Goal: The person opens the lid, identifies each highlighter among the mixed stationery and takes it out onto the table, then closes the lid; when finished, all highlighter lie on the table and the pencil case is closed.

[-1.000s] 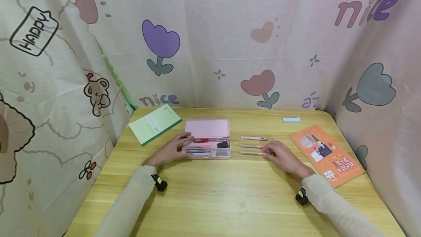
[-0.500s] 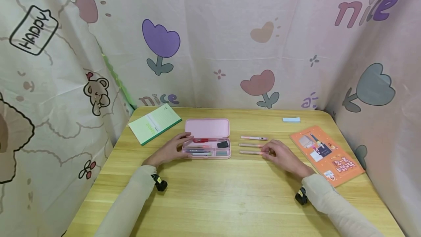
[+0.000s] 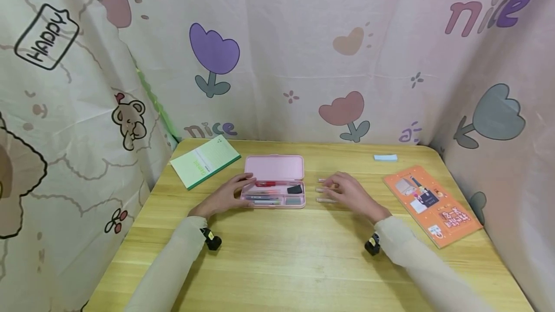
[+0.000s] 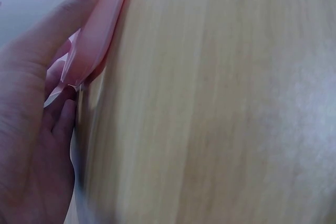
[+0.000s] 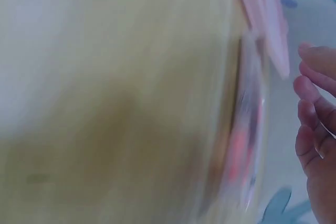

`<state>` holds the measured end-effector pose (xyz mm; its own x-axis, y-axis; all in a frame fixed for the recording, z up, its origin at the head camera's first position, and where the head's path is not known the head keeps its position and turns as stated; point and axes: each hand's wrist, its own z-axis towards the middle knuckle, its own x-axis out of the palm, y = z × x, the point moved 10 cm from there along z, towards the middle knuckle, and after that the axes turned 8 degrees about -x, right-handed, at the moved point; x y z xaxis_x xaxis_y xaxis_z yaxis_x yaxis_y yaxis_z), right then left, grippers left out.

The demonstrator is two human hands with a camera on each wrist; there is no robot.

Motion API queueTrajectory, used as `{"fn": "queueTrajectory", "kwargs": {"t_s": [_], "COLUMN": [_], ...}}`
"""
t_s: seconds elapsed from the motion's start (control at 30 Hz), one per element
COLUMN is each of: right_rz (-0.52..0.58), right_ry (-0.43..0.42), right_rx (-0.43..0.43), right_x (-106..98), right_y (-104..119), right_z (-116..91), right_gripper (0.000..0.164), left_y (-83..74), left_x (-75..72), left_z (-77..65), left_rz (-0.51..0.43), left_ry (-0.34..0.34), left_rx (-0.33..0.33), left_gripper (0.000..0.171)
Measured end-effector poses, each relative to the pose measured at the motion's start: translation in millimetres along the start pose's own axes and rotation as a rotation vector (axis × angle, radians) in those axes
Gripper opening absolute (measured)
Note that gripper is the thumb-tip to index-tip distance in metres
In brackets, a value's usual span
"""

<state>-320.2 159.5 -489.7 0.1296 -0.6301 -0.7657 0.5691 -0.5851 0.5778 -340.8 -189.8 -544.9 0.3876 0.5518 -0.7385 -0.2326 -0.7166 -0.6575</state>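
Observation:
A pink pencil case lies with its lid laid back, holding several pens, a red pen, a black piece and a grey block. My left hand grips its left end; the left wrist view shows the thumb along the pink wall and fingers round the end. My right hand hovers over three slim pens right of the case, hiding most of their length. Its fingers are loosely bent and hold nothing. Those pens look blurred in the right wrist view.
A green notepad lies behind and left of the case. At the right is an orange booklet, with a small pale blue block beyond it. Patterned cloth hangs round the wooden table.
My right hand has left the pens' right ends and moved left and up over them. The pens lie where they were. The left hand stays on the case.

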Motion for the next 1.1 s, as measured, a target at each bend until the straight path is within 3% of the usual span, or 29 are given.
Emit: {"fn": "queueTrajectory", "kwargs": {"t_s": [0.3, 0.6, 0.83, 1.1], "right_rz": [0.098, -0.016, -0.191, -0.2], "right_ry": [0.08, 0.195, 0.188, 0.236], "right_rx": [-0.036, -0.217, -0.324, -0.29], "right_x": [52, 104, 111, 115], "right_y": [38, 82, 101, 113], "right_z": [53, 72, 69, 67], "right_gripper": [0.022, 0.011, 0.01, 0.012], "left_y": [2.0, 4.0, 3.7, 5.0], "left_x": [-0.7, -0.2, 0.1, -0.4], "left_z": [0.3, -1.1, 0.4, -1.2], "left_rz": [0.004, 0.001, -0.015, -0.019], "left_ry": [-0.003, 0.004, -0.002, -0.006], "left_rx": [-0.002, -0.025, -0.02, -0.031], "left_gripper": [0.088, 0.092, 0.092, 0.091]}}
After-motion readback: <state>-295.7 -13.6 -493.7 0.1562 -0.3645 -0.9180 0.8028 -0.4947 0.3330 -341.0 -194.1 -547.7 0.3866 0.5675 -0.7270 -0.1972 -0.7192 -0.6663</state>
